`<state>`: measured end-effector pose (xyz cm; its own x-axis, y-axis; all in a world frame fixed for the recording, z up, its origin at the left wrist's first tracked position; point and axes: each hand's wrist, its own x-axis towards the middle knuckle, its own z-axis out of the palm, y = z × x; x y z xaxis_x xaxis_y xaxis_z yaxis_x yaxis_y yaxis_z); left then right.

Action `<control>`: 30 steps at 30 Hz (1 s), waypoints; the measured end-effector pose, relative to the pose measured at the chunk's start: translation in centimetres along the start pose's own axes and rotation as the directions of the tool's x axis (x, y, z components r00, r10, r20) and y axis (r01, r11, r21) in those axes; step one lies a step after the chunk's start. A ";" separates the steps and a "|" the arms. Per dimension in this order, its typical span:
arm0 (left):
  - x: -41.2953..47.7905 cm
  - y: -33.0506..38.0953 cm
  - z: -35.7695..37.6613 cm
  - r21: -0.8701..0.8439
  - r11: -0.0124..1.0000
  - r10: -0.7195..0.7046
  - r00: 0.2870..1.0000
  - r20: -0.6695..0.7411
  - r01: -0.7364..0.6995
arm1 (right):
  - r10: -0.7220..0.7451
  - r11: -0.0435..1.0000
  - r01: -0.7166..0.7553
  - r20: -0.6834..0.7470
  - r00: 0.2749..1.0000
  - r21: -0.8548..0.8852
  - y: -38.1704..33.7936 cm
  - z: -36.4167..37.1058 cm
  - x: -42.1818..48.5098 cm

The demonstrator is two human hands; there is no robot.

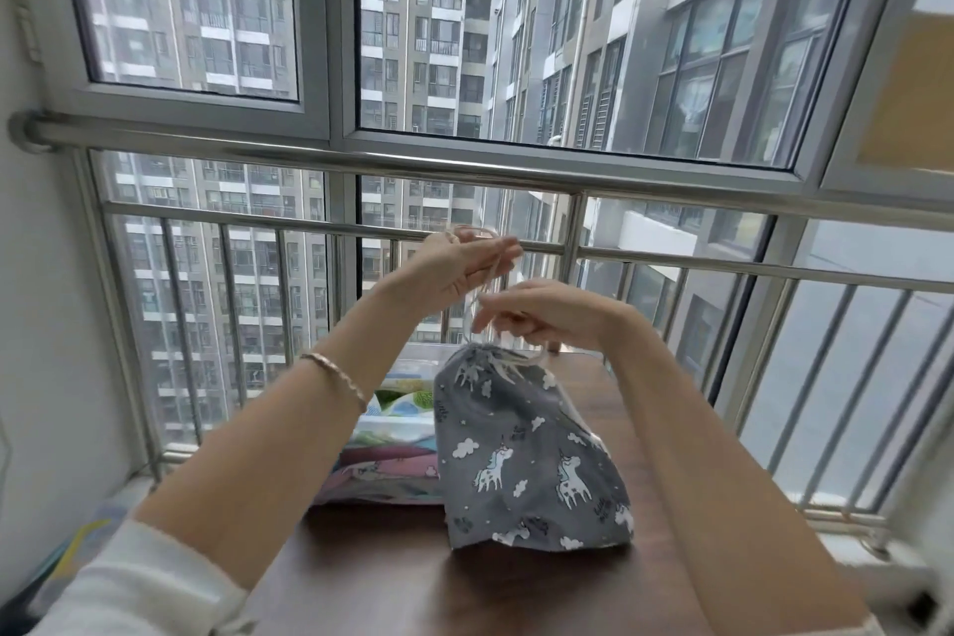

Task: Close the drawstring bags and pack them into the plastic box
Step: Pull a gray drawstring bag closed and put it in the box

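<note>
From the head camera, a grey bag (531,455) printed with white unicorns and clouds stands upright on a dark wooden table (413,584), low in the picture at about 6 o'clock from its centre; its mouth is gathered tight at the top, and a pale cord (490,282) runs up from the neck toward 12 o'clock; the left hand (454,269) is raised above the bag at roughly 11 o'clock from it, its fingers curled together and pinching the upper part of the cord; the right hand (547,313) sits lower, just over the neck, its fingers curled and pinching the cord close to the gathered fabric; a thin bracelet (335,374) circles the left wrist; at 9 o'clock from the bag, just beside it, a clear plastic box (418,362) holds colourful printed bags (392,460); whether box and grey bag touch I cannot tell; beyond the table, at 12 o'clock, a steel railing (361,160) crosses in front of a window.
</note>
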<state>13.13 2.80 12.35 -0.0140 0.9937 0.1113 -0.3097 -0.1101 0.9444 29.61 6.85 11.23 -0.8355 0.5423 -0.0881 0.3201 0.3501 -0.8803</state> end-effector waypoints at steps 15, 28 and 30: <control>0.8 -1.1 3.1 0.182 0.957 -0.198 0.968 -0.157 0.225 | -0.079 0.997 0.080 -0.208 0.975 -0.005 2.2 3.0 0.4; -1.1 -3.0 0.2 0.794 0.606 -0.132 0.990 0.056 0.036 | -0.007 0.913 0.099 -0.228 0.974 0.395 3.1 1.5 -1.4; -1.4 -3.0 0.0 0.862 0.507 -0.142 0.989 0.052 0.028 | 0.017 0.926 0.091 -0.281 0.960 0.366 3.0 1.3 -1.6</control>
<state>14.10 1.70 9.37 0.0791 0.9968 -0.0082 0.6621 -0.0464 0.7480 31.29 6.02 8.13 -0.6711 0.7407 0.0315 0.0571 0.0941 -0.9939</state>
